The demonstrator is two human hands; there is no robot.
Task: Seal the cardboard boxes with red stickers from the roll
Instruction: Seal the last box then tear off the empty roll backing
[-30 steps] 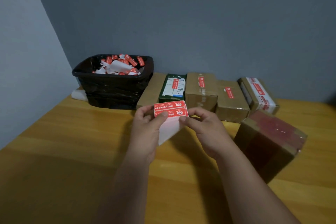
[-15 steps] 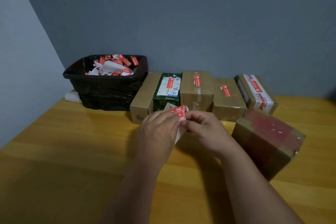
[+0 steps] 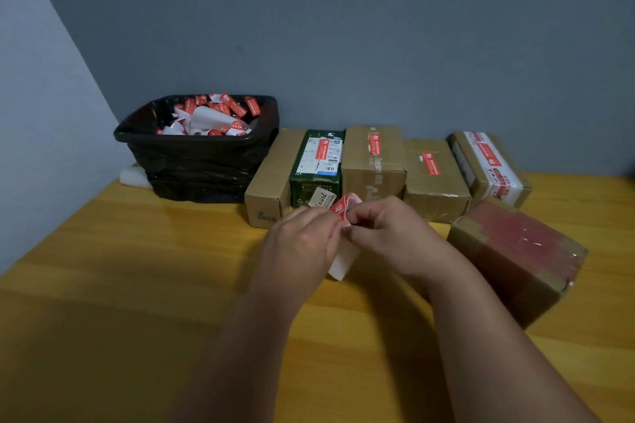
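Both hands meet over the middle of the table. My left hand (image 3: 302, 240) and my right hand (image 3: 388, 233) pinch a red sticker (image 3: 342, 209) on its white backing strip (image 3: 342, 259), which hangs down between them. Behind them a row of boxes stands along the wall: a plain cardboard box (image 3: 271, 175) with no sticker visible, a green box (image 3: 316, 165), and three cardboard boxes (image 3: 374, 161) (image 3: 434, 178) (image 3: 488, 165), these four each carrying a red sticker. The sticker roll is not visible.
A black lined bin (image 3: 202, 154) with several discarded stickers and backing papers stands at the back left. A larger box with red tape (image 3: 519, 257) sits at an angle to the right of my hands. The wooden table (image 3: 120, 268) runs to the grey walls.
The sticker strip, held flat and facing me a second ago, is now bent over between my fingertips, and my left hand has closed in over it.
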